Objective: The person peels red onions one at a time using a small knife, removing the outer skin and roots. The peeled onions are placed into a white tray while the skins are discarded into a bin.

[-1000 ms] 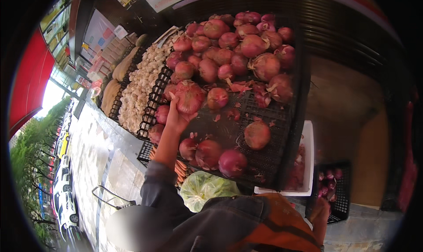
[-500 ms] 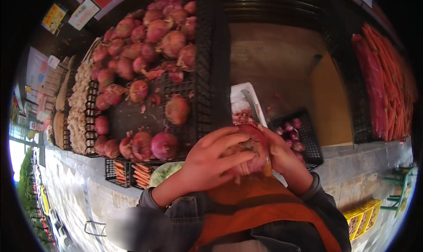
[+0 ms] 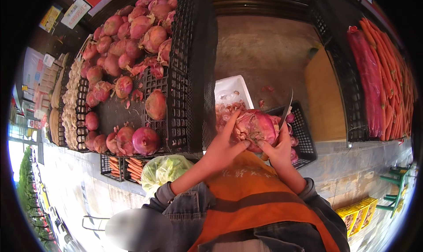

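Head view. Both hands meet at the centre of the frame, just above the person's orange vest (image 3: 251,194). The left hand (image 3: 224,146) grips a large red onion (image 3: 257,126) from its left side, index finger extended up along the loose outer skin. The right hand (image 3: 277,148) closes around the onion's lower right side and also holds a knife (image 3: 286,111), whose thin blade stands nearly upright beside the onion's right edge. Whether the blade touches the onion cannot be confirmed at this resolution.

The onion is held in the air over a small black crate (image 3: 304,137) containing smaller red onions. Behind the hands sits a white tray (image 3: 233,87) holding peel scraps.

To the left, a large black crate (image 3: 185,89) holds a heap of red onions (image 3: 132,36), packed at the top and scattered lower down. Further left lies a row of garlic (image 3: 70,106). A green bag (image 3: 163,170) sits below the large crate. Carrots (image 3: 392,80) line the right edge of the frame.
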Demonstrator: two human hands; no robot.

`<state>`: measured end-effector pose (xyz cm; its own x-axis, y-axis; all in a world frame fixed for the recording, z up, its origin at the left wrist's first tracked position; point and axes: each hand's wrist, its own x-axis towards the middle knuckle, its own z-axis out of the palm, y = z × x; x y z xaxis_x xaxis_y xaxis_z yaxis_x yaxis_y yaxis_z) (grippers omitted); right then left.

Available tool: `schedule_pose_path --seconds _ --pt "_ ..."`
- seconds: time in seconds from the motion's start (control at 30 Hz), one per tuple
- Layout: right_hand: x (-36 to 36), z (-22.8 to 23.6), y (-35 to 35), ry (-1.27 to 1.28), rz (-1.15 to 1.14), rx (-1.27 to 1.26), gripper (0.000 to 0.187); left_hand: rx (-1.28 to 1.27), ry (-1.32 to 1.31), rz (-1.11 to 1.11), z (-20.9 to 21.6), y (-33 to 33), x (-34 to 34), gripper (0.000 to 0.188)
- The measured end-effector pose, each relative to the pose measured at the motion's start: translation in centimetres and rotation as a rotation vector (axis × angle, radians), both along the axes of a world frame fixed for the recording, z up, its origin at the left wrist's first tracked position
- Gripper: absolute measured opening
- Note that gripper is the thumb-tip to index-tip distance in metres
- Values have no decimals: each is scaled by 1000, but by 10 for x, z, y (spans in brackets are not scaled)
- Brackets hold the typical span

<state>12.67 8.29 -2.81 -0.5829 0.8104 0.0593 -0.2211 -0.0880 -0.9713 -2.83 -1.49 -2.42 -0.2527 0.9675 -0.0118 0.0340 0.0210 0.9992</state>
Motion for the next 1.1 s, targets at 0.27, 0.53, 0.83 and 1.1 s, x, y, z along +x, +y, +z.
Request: schedule_pose_path --seconds 0.27,0.53,0.83,1.1 --pt "-9 -6 5 -147 -33 197 61 -141 45 19 2 2 -11 68" --pt "4 -46 15 -212 -63 281 62 214 464 253 -32 6 -8 67" --pt "-8 -10 6 -314 2 33 68 60 -14 194 -29 -8 -7 58" --pt "-5 -81 25 -277 18 251 66 16 227 335 -39 8 8 70"
